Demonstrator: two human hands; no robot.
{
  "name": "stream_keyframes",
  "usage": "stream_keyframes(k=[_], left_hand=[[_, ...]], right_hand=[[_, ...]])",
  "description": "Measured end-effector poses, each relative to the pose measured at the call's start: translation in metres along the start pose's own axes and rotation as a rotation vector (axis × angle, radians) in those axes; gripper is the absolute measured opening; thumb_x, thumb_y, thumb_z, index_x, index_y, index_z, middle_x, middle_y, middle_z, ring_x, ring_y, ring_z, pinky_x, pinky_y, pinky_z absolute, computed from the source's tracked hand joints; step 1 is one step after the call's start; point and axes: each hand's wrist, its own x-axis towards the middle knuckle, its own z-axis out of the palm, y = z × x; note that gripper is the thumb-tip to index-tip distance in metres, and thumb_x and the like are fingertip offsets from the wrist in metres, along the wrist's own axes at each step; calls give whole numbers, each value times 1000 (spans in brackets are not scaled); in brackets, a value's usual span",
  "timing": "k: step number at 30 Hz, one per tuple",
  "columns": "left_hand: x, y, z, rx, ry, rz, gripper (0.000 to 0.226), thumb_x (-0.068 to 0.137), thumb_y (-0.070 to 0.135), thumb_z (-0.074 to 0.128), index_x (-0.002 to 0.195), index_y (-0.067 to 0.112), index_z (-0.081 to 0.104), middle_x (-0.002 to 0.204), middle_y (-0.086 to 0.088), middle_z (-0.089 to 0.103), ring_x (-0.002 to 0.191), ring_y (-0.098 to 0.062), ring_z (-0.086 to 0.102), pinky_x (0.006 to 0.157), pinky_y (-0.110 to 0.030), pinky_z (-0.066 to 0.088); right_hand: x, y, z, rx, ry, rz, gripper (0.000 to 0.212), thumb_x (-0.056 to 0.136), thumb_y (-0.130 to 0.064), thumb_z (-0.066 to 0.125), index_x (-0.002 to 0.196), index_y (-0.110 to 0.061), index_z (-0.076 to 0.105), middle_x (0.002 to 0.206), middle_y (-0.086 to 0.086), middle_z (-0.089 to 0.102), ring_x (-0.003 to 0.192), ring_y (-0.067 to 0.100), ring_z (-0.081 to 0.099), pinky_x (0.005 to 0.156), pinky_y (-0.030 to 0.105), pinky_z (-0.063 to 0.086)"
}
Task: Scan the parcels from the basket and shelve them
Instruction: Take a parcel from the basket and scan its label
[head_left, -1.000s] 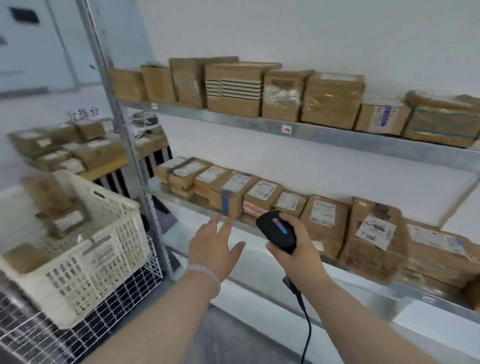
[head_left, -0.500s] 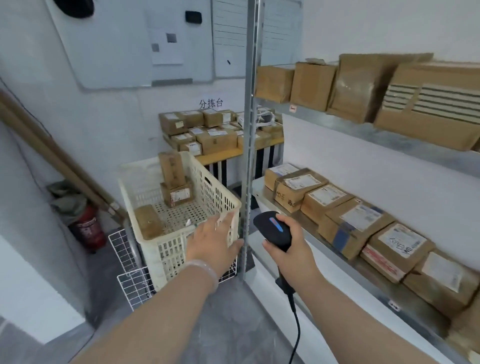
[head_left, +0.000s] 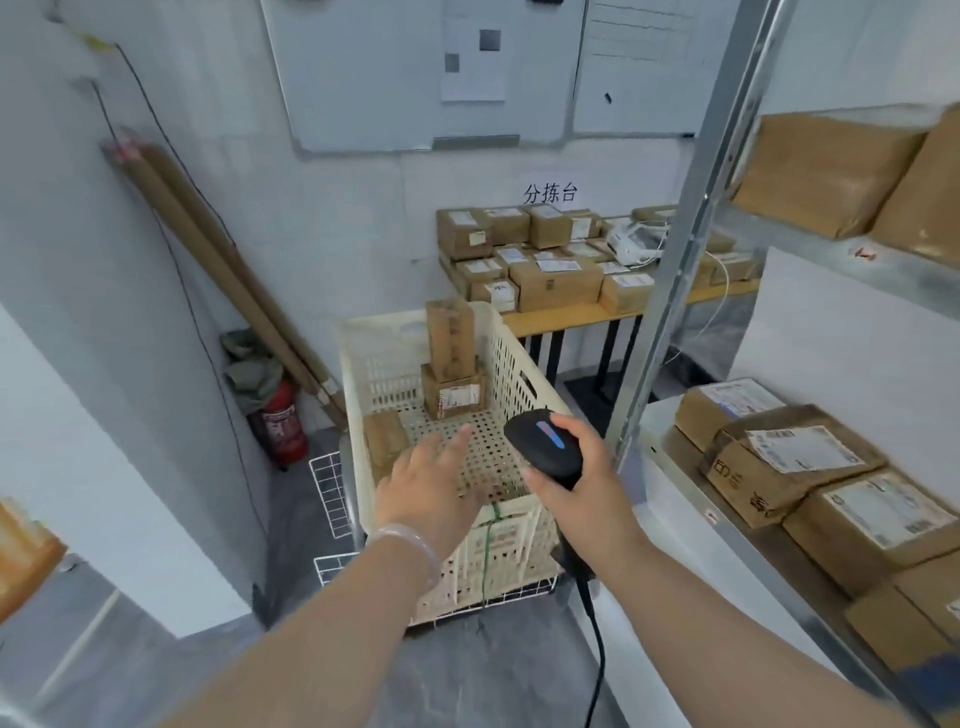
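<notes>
Head camera looks down into the cream perforated plastic basket (head_left: 524, 364), where three brown cardboard parcels (head_left: 454, 397) remain: a tall one seemingly stood on a labelled box at the far wall, and a flat one at the left. The left hand (head_left: 431, 493) hovers over the basket floor with fingers straight and spread, holding nothing, probably reaching for a parcel. The right hand (head_left: 582, 467) grips the black corded handheld scanner (head_left: 545, 447) alongside, ready for a label. The wall characters (head_left: 550, 194) read 分拣台; the parcel labels are too blurred to read.
</notes>
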Motion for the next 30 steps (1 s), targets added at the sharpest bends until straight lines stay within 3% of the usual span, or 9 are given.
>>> stream_keyframes(k=[6,13,16,19,23,25,28,30], left_hand=[[91,-51,-15,-16,-36,-34,76,93,61,45,154,45,3,164,2,16,150,-26,17,119,-48,24],[174,-71,-10,-57,-81,-47,73,93,64,42,153,46,5,163,6,15,149,-24,17,116,-52,28],[205,-81,3,-47,-115,-77,75,92,66,41,153,46,2,165,5,10,151,-25,13,118,-53,25],[238,-96,25,-60,-163,-154,75,92,62,45,153,47,5,165,3,10,150,-27,13,118,-52,25],[275,-118,63,-68,-201,-293,77,91,60,51,152,47,7,164,10,6,150,-25,15,116,-53,29],[289,-128,84,-50,-217,-351,77,91,60,49,152,46,5,164,12,2,150,-26,17,115,-54,30],[308,-144,114,-28,-276,-427,72,93,53,46,151,50,4,164,9,-2,149,-30,17,114,-55,32],[319,-156,133,-60,-308,-489,72,92,47,49,150,52,6,165,5,-1,149,-32,15,114,-55,31]], right_hand=[[86,-11,53,-49,-33,-9,59,87,-26,77,129,-46,41,120,-35,44,104,-19,52,78,2,44],[180,-12,82,-35,-3,54,57,87,-24,77,128,-44,43,120,-24,52,103,-15,55,76,-1,42],[225,-4,94,-25,-22,37,57,87,-24,77,131,-40,45,119,-30,49,103,-23,50,77,-3,40],[263,28,109,-33,-109,89,57,88,-27,75,131,-44,41,118,-33,45,101,-19,52,76,-3,41],[304,80,127,-43,-248,229,57,90,-29,74,134,-43,40,126,-16,51,105,1,57,86,15,48],[325,99,140,-32,-271,276,57,89,-30,74,134,-42,41,125,-16,52,107,2,57,91,24,51],[351,127,168,-15,-308,322,57,88,-31,75,130,-48,39,115,-31,48,98,-11,53,82,12,46],[360,147,188,-28,-346,355,58,89,-31,74,131,-48,39,112,-32,46,95,-9,55,73,9,44]])
